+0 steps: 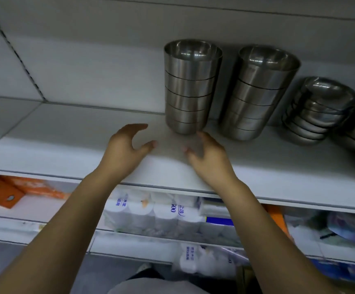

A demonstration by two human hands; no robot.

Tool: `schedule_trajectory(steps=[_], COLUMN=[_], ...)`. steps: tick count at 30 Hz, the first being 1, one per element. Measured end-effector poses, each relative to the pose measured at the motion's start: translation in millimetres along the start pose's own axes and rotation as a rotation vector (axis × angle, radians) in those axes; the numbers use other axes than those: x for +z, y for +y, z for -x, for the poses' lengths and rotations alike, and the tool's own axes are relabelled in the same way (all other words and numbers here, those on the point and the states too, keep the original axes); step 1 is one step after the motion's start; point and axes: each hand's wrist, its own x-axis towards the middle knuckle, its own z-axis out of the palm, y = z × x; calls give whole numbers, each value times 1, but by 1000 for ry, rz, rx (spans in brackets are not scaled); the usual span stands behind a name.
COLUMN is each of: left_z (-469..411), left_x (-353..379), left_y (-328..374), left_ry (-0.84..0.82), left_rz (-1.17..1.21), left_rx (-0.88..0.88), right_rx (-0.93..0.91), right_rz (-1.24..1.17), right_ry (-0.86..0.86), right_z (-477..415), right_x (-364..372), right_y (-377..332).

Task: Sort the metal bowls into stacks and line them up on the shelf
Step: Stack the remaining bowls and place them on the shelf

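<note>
Blue print showed on a clear-wrapped pack of white paper rolls (151,215). On its left roll, two upright columns of Chinese characters read 木浆 and 适用. Further right on the same pack, turned sideways, stood the number 500, its first figure partly cut off, and just beside it the characters 之选. A white bag (188,256) lower down carried small blue characters, too blurred to read.

On my remote feed, the wearer's forearms are bare from the frame's edge up past the shelf (66,149). The left hand (127,145) and right hand (208,158) are bare too. Below the shelf, a pale grey garment (155,288) covers the torso.
</note>
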Motion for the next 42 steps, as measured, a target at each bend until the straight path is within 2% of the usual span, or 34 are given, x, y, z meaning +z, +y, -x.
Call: schedule_trajectory(steps=[9,15,24,29,36,42], left_z=[77,101,123,137,121,79], left_x=[-51,-109,-261,-343,-434,-465], left_y=[-52,-102,-194,-254,-310,-341], left_ry=[175,281,436,485,566,591], left_rz=[-68,-122,-205,-255,-319,-296], left_rx=[-165,-246,-336,-348,-387,-377], right_rx=[-134,-242,-379,-425,-418,-427], right_rz=[-117,-90,-154,-193,-218,-217], right_ry=[-114,-233,-372,-394,-414,-408], right_z=[20,19,22,27,18,-22], right_x=[40,97,226,294,355,386], right_y=[-63,-121,-276,-358,-430,-467])
